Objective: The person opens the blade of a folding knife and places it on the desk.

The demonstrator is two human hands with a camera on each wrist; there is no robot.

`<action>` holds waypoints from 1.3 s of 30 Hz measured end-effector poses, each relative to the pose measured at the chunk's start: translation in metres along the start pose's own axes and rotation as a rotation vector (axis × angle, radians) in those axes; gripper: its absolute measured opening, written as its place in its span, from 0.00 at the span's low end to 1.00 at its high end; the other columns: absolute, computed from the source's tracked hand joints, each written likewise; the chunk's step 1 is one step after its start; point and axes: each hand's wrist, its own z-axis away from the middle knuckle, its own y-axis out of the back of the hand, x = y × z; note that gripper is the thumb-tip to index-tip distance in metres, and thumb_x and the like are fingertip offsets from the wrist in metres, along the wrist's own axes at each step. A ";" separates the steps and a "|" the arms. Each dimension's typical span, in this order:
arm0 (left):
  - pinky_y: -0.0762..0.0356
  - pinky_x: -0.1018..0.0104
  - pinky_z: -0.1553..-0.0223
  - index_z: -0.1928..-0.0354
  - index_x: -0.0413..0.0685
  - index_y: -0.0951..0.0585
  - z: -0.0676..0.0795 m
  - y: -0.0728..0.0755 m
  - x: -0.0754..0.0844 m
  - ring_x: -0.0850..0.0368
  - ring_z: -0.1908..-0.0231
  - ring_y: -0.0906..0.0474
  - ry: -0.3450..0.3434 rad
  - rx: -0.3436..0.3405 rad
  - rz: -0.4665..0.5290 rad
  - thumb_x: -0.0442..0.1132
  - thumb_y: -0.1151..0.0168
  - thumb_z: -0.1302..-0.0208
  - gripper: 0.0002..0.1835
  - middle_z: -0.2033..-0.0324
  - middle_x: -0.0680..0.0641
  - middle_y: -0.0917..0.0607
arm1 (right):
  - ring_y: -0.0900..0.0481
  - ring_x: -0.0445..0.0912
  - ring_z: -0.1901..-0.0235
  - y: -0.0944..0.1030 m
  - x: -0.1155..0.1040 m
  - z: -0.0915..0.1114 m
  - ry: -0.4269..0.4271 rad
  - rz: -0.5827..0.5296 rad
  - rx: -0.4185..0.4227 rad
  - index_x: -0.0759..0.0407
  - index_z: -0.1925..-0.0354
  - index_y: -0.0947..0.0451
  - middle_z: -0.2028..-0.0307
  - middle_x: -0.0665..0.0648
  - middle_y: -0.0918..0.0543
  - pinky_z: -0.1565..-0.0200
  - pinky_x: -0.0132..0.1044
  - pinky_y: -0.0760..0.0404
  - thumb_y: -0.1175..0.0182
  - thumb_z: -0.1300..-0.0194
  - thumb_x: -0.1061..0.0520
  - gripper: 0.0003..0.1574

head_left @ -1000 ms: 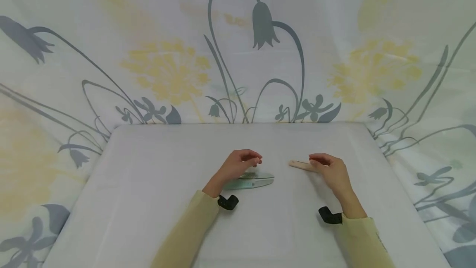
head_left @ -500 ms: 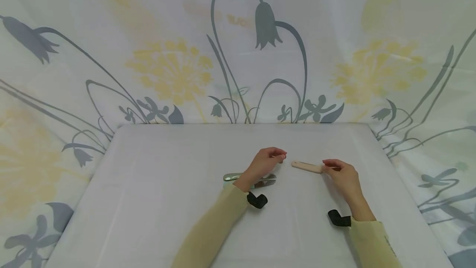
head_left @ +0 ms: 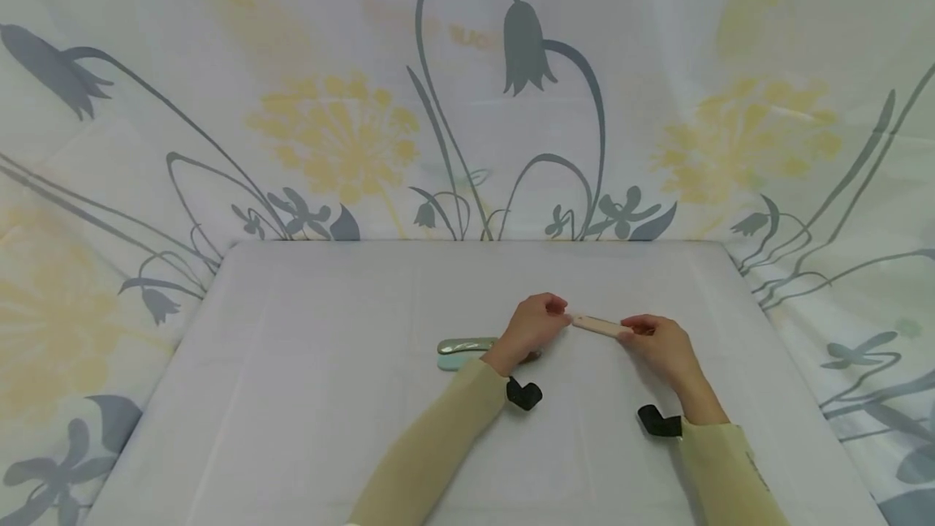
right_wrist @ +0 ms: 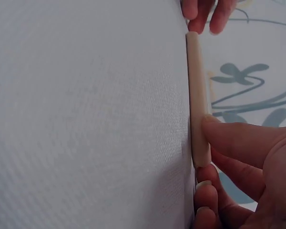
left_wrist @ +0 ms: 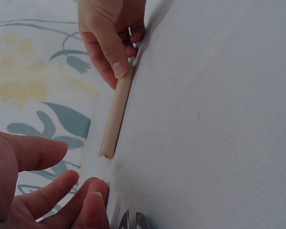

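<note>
A slim beige folding knife (head_left: 601,326) lies on the white table, its blade not visible. At its right end my right hand (head_left: 661,347) pinches it; the right wrist view shows the thumb (right_wrist: 224,130) on its side and fingers under the end. My left hand (head_left: 532,331) is by its other end, thumb and fingers apart, with a small gap in the left wrist view. Partly hidden beneath the left wrist lie two more folding knives, a green one (head_left: 467,344) and a pale turquoise one (head_left: 454,361). Their metal blade tips (left_wrist: 134,220) show in the left wrist view.
The white table (head_left: 329,396) reaches a fabric wall with printed flowers (head_left: 526,47) at the back and both sides. Black wrist mounts (head_left: 524,394) sit on both forearms.
My left hand has moved right, across the green and turquoise knives, to the beige knife's left end. My right hand shifted slightly right, then back onto the beige knife's end.
</note>
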 end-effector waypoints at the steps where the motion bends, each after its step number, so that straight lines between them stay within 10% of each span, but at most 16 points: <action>1: 0.29 0.67 0.57 0.55 0.54 0.19 -0.001 -0.001 -0.001 0.64 0.62 0.26 -0.003 0.001 -0.003 0.46 0.36 0.41 0.12 0.65 0.61 0.21 | 0.25 0.52 0.60 0.000 0.000 0.000 0.005 0.000 -0.003 0.62 0.50 0.21 0.59 0.61 0.20 0.62 0.41 0.31 0.39 0.37 0.50 0.22; 23: 0.33 0.71 0.69 0.67 0.60 0.16 -0.006 -0.014 0.001 0.66 0.74 0.29 -0.086 0.034 -0.236 0.43 0.33 0.46 0.04 0.76 0.63 0.23 | 0.28 0.48 0.66 -0.001 -0.008 0.002 -0.021 -0.093 -0.021 0.61 0.56 0.20 0.65 0.57 0.19 0.63 0.38 0.32 0.32 0.45 0.50 0.21; 39: 0.29 0.69 0.67 0.70 0.64 0.17 -0.004 -0.008 -0.010 0.69 0.72 0.24 -0.130 0.047 0.029 0.45 0.32 0.45 0.02 0.75 0.64 0.19 | 0.25 0.44 0.62 -0.003 -0.013 0.009 -0.007 -0.213 0.021 0.61 0.54 0.20 0.61 0.59 0.18 0.64 0.29 0.28 0.34 0.42 0.53 0.19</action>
